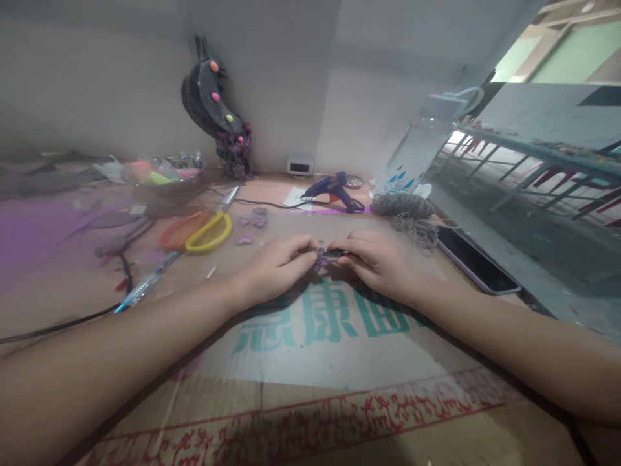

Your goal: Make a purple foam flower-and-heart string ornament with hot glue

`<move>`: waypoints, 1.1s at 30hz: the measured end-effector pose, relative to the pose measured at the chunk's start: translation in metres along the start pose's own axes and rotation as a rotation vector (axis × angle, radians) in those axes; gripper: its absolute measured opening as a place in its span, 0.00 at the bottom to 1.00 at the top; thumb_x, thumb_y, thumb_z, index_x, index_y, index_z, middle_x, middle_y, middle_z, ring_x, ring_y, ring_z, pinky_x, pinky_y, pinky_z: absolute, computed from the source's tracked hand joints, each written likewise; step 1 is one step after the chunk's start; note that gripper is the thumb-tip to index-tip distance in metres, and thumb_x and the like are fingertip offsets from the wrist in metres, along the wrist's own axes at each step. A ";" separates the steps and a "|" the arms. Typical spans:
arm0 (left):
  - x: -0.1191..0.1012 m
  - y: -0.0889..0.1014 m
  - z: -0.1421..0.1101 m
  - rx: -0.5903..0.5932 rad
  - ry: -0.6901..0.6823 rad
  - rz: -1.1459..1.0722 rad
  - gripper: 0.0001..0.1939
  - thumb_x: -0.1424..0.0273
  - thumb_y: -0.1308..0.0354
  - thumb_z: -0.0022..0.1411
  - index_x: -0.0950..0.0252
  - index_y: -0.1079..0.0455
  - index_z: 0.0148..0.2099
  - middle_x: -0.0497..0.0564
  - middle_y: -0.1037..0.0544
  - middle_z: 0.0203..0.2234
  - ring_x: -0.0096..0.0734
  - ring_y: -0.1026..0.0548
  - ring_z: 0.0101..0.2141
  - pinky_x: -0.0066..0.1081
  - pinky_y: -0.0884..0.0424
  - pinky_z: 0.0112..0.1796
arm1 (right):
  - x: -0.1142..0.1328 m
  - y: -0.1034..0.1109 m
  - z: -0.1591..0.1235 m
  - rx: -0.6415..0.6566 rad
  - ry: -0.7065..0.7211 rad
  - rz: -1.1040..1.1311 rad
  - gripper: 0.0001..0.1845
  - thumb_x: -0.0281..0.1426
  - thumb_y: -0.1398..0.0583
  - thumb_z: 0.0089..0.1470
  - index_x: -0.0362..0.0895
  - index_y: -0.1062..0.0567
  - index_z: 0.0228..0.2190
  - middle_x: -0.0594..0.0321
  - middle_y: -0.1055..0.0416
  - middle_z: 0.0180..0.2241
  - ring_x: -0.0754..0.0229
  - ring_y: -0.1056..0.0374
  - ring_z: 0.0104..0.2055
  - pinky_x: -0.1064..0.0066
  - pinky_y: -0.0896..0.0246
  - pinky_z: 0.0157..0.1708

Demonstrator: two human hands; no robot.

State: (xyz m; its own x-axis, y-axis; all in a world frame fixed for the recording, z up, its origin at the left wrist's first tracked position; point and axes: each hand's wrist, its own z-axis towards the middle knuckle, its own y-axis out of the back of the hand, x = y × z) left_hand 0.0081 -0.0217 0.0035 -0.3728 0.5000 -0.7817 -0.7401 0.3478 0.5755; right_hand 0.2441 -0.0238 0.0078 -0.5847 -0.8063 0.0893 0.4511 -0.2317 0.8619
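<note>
My left hand (276, 266) pinches the left side of a small purple-and-grey piece (321, 260), closed between thumb and forefinger. On the other side, my right hand (381, 262) is closed on the dark grey end of it, fingertips nearly meeting those of the left. What exactly the piece is cannot be made out, since fingers cover much of it. Beneath both hands lies a cardboard sheet (310, 366) with green characters and a red border. Several small purple cut-outs (245, 241) lie beyond my left hand.
Scissors (209, 234) and a pen (145, 285) lie left. A blue glue gun (334, 189), grey yarn (405, 213), a bottle (412, 152) and a phone (478, 259) sit behind and right. A grey crescent ornament (206, 97) leans on the wall beside a bowl (167, 181).
</note>
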 end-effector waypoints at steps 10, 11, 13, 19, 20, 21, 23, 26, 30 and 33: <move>0.000 0.000 0.002 -0.021 -0.023 0.076 0.10 0.66 0.52 0.67 0.63 0.31 0.39 0.49 0.23 0.33 0.35 0.26 0.36 0.33 0.33 0.39 | -0.001 -0.002 0.000 -0.004 -0.001 0.005 0.16 0.34 0.48 0.68 0.41 0.23 0.45 0.57 0.26 0.31 0.57 0.33 0.33 0.67 0.42 0.34; 0.000 0.000 0.002 -0.024 -0.012 0.073 0.10 0.66 0.52 0.67 0.63 0.31 0.39 0.49 0.23 0.33 0.35 0.26 0.36 0.33 0.33 0.39 | -0.001 -0.002 0.000 0.001 -0.013 0.011 0.16 0.35 0.47 0.67 0.41 0.24 0.46 0.57 0.26 0.32 0.56 0.32 0.34 0.66 0.41 0.35; -0.001 0.000 0.002 -0.033 0.008 0.059 0.10 0.66 0.52 0.67 0.63 0.31 0.39 0.49 0.23 0.32 0.35 0.26 0.35 0.32 0.33 0.38 | 0.000 -0.001 0.000 -0.006 -0.040 0.018 0.16 0.36 0.47 0.67 0.42 0.24 0.46 0.57 0.25 0.33 0.55 0.31 0.36 0.65 0.40 0.36; -0.002 -0.001 0.002 -0.064 0.025 0.041 0.09 0.66 0.51 0.66 0.63 0.31 0.38 0.49 0.22 0.32 0.34 0.26 0.35 0.32 0.34 0.37 | 0.002 0.000 0.000 -0.057 -0.062 0.021 0.16 0.37 0.47 0.67 0.43 0.25 0.47 0.58 0.26 0.32 0.55 0.31 0.35 0.65 0.38 0.37; -0.002 -0.001 0.003 -0.070 0.025 0.045 0.09 0.66 0.51 0.66 0.63 0.31 0.38 0.48 0.22 0.32 0.34 0.26 0.35 0.32 0.34 0.37 | 0.002 0.001 0.000 -0.055 -0.054 0.017 0.16 0.37 0.47 0.67 0.43 0.25 0.47 0.57 0.25 0.33 0.55 0.31 0.35 0.65 0.38 0.37; -0.002 -0.001 0.003 -0.074 0.028 0.046 0.10 0.65 0.50 0.66 0.63 0.31 0.38 0.48 0.23 0.32 0.33 0.27 0.34 0.32 0.35 0.36 | 0.002 0.001 0.000 -0.047 -0.049 0.009 0.16 0.37 0.47 0.67 0.43 0.25 0.47 0.57 0.25 0.33 0.55 0.31 0.36 0.65 0.38 0.37; -0.002 -0.002 0.003 -0.077 0.040 0.040 0.10 0.65 0.50 0.66 0.63 0.31 0.37 0.48 0.23 0.32 0.33 0.27 0.33 0.32 0.35 0.36 | 0.003 0.001 0.000 -0.032 -0.043 -0.021 0.16 0.37 0.48 0.67 0.42 0.24 0.46 0.57 0.25 0.33 0.55 0.31 0.36 0.65 0.39 0.37; -0.002 -0.002 0.004 -0.093 0.069 0.035 0.10 0.64 0.49 0.65 0.64 0.31 0.36 0.48 0.23 0.31 0.32 0.28 0.32 0.31 0.35 0.35 | 0.003 0.001 0.000 -0.030 -0.023 -0.085 0.17 0.37 0.48 0.68 0.41 0.24 0.46 0.57 0.26 0.32 0.55 0.32 0.35 0.65 0.40 0.36; -0.001 -0.002 0.005 -0.106 0.107 0.038 0.11 0.63 0.48 0.64 0.64 0.30 0.36 0.48 0.24 0.29 0.31 0.29 0.29 0.30 0.36 0.31 | 0.002 0.000 0.000 -0.046 -0.016 -0.155 0.18 0.36 0.48 0.68 0.40 0.23 0.45 0.55 0.26 0.32 0.54 0.32 0.35 0.65 0.41 0.35; -0.003 -0.002 0.005 -0.109 0.126 0.036 0.11 0.62 0.47 0.64 0.64 0.30 0.35 0.48 0.24 0.28 0.31 0.29 0.28 0.29 0.36 0.30 | 0.002 0.000 0.000 -0.048 -0.018 -0.182 0.18 0.35 0.49 0.68 0.40 0.23 0.44 0.54 0.26 0.32 0.54 0.33 0.35 0.65 0.41 0.34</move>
State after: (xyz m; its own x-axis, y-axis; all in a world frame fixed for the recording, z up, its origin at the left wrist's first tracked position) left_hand 0.0133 -0.0200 0.0056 -0.4627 0.4045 -0.7889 -0.7786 0.2402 0.5798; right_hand 0.2433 -0.0253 0.0081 -0.6718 -0.7386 -0.0567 0.3682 -0.3994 0.8396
